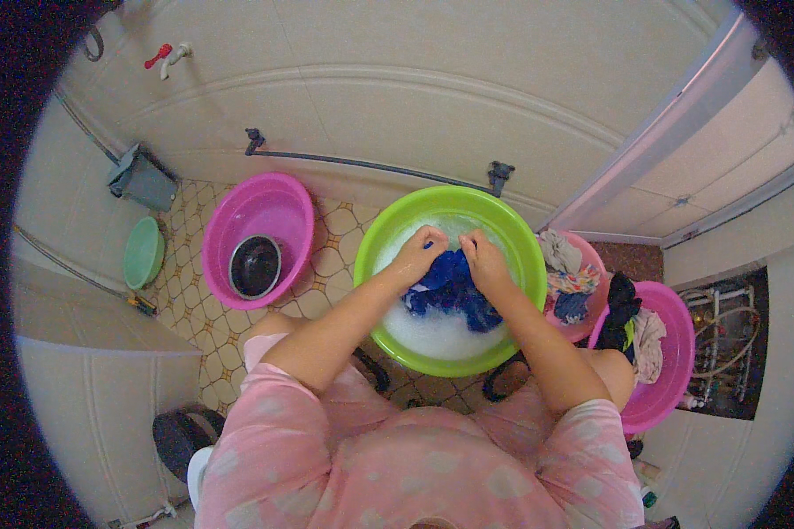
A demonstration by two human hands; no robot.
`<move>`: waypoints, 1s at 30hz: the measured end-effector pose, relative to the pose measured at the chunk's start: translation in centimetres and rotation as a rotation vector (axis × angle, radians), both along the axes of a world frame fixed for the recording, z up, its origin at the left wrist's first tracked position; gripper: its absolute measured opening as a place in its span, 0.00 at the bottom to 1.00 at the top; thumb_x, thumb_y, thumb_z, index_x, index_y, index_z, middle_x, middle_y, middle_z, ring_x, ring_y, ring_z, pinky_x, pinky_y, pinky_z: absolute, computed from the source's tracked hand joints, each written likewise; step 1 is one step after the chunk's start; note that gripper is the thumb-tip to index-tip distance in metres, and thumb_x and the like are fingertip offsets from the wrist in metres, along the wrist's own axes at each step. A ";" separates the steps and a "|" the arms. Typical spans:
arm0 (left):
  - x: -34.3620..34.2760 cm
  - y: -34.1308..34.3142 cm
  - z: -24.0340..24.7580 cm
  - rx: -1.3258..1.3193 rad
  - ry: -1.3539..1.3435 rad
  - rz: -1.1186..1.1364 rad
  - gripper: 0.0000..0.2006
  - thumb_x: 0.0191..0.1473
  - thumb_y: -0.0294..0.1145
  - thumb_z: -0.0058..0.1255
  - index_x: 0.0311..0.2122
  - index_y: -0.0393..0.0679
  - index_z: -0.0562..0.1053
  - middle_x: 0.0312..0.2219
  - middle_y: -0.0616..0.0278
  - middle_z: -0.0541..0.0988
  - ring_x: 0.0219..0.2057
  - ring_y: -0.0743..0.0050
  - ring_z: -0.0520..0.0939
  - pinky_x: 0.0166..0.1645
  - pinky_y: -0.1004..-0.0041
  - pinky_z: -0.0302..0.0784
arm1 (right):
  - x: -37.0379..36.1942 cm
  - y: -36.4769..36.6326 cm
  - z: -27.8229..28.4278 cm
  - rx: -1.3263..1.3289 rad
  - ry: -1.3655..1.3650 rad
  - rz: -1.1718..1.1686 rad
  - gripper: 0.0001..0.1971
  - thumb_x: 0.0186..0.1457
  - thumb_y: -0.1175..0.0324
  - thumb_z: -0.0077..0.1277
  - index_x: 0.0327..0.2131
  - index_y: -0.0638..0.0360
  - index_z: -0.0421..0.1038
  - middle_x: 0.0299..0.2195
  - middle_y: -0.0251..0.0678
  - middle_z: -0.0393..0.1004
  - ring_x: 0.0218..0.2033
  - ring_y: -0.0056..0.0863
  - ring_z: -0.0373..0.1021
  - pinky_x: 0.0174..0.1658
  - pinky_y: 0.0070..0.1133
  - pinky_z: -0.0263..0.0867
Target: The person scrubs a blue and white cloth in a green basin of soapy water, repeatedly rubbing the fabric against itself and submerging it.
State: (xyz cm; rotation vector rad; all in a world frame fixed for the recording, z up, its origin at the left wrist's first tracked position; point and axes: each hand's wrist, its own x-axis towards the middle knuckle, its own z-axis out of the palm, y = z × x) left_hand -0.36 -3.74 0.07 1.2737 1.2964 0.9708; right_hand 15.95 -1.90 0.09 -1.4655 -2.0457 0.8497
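Note:
Both my hands are over a large lime-green basin (384,339) filled with white suds (437,339). Between them hangs a wet dark-blue cloth garment (463,295), its lower part lying in the foam. My left hand (422,256) is closed on the garment's upper edge on the left. My right hand (485,260) pinches the same edge a short way to the right, with the thumb and fingers pressed together. A lighter blue patch of the fabric shows beside my left hand. The garment's exact kind cannot be made out.
To the left, a pink basin (295,198) holds a dark round bowl (256,267); a mint-green basin (144,253) stands farther left. On the right, clothes (569,278) fill a light-pink basin, and a bright-pink basin (675,353) holds more. A grey pipe (370,165) runs along the wall.

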 end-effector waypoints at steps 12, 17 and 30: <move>-0.1 -0.7 3.7 0.010 0.449 -0.352 0.23 0.41 0.38 0.54 0.44 0.41 0.65 0.34 0.60 0.73 0.37 0.68 0.73 0.43 0.72 0.66 | -0.1 -0.9 1.3 -0.148 0.466 -0.002 0.15 0.48 0.61 0.47 0.35 0.61 0.62 0.32 0.41 0.69 0.36 0.34 0.66 0.41 0.25 0.59; -0.9 -1.2 4.9 -0.305 -0.344 -0.306 0.18 0.42 0.34 0.51 0.40 0.41 0.66 0.29 0.64 0.73 0.31 0.79 0.73 0.36 0.76 0.70 | 0.6 -0.1 2.3 -0.589 0.466 0.067 0.23 0.56 0.54 0.26 0.41 0.62 0.64 0.36 0.44 0.69 0.40 0.35 0.64 0.48 0.24 0.53; -3.9 0.4 5.7 -0.347 -0.821 -0.024 0.17 0.42 0.34 0.47 0.41 0.43 0.65 0.31 0.58 0.72 0.31 0.69 0.75 0.39 0.69 0.72 | 2.5 1.1 -2.3 -0.804 0.413 0.138 0.27 0.52 0.48 0.36 0.46 0.60 0.62 0.44 0.34 0.65 0.44 0.25 0.61 0.49 0.24 0.54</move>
